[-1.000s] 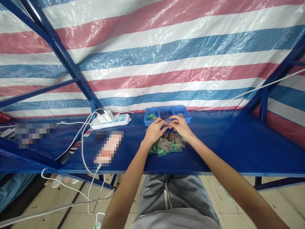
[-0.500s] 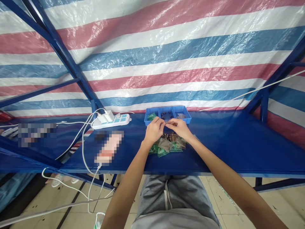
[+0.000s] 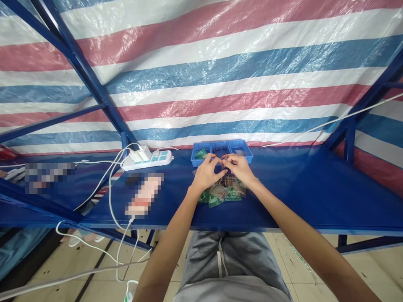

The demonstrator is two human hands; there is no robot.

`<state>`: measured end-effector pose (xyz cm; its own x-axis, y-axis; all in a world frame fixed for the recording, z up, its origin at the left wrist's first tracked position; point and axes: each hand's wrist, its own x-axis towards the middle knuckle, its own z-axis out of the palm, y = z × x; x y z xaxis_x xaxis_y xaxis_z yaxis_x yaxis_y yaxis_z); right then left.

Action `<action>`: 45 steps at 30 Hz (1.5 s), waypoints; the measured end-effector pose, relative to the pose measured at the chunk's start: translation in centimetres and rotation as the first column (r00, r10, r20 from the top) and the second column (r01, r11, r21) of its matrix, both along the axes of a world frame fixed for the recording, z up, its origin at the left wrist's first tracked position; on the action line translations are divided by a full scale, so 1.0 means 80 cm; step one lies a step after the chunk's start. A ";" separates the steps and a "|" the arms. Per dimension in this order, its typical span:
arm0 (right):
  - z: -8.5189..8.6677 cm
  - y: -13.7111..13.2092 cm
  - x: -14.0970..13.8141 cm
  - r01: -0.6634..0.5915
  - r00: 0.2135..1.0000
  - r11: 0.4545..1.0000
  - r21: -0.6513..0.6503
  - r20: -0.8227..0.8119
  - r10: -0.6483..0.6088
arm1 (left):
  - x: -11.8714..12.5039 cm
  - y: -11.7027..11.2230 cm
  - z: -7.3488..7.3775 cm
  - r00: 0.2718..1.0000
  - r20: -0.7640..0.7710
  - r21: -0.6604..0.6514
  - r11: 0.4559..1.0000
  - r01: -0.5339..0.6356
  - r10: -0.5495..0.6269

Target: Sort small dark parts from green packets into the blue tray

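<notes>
Both hands meet just in front of a blue three-compartment tray [image 3: 221,144]. My left hand [image 3: 206,172] has its fingers bent and its thumb stretched away from them, with nothing visible between. Close by, the thumb and forefinger of my right hand [image 3: 239,167] come together at the tips; anything pinched there is too small to make out. Below the hands lies a heap of small green and clear plastic bags [image 3: 218,193], with small dark and brassy parts [image 3: 231,181] on it. The tray holds a green packet [image 3: 200,154] on the left, dark bits in the middle, clear bags on the right.
A white power strip [image 3: 147,160] with plugs stands at the back left of the blue table [image 3: 302,184]. White cables [image 3: 110,184] run from it over the table edge. A blurred-out pink object [image 3: 145,195] lies left of my arm. Striped sheeting [image 3: 220,96] hangs behind.
My left thumb has moved away from its fingers, opening the earlier pinch. The hands' fingertips have shifted slightly and the right fingers are more bent. The tray and heap stay in place.
</notes>
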<state>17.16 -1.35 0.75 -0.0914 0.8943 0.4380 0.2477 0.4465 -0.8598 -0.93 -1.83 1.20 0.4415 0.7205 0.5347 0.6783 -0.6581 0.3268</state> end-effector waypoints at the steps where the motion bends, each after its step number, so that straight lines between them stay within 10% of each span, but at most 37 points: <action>1: 0.002 -0.002 -0.001 -0.017 1.000 1.000 0.005 -0.010 0.017 | 0.000 0.000 0.000 1.000 0.004 0.001 1.000 0.002 -0.002; 24: -0.019 0.014 0.005 -0.136 0.981 0.975 -0.175 -0.162 0.107 | 0.000 0.002 0.007 0.981 0.152 -0.112 0.985 0.134 -0.116; 33: -0.013 0.001 -0.008 -0.009 0.919 0.990 0.142 0.390 -0.047 | -0.002 0.007 0.003 0.962 0.272 -0.132 0.989 0.066 -0.028; 45: -0.005 -0.001 -0.004 0.001 0.967 0.978 0.210 0.250 -0.055 | -0.001 0.012 -0.004 0.974 0.164 -0.108 0.979 0.176 -0.157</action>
<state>16.85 -1.44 0.37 -0.1994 0.7908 0.5786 0.4603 0.5969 -0.6572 -1.05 -0.89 0.91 0.4798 0.7074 0.5191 0.4981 -0.7066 0.5026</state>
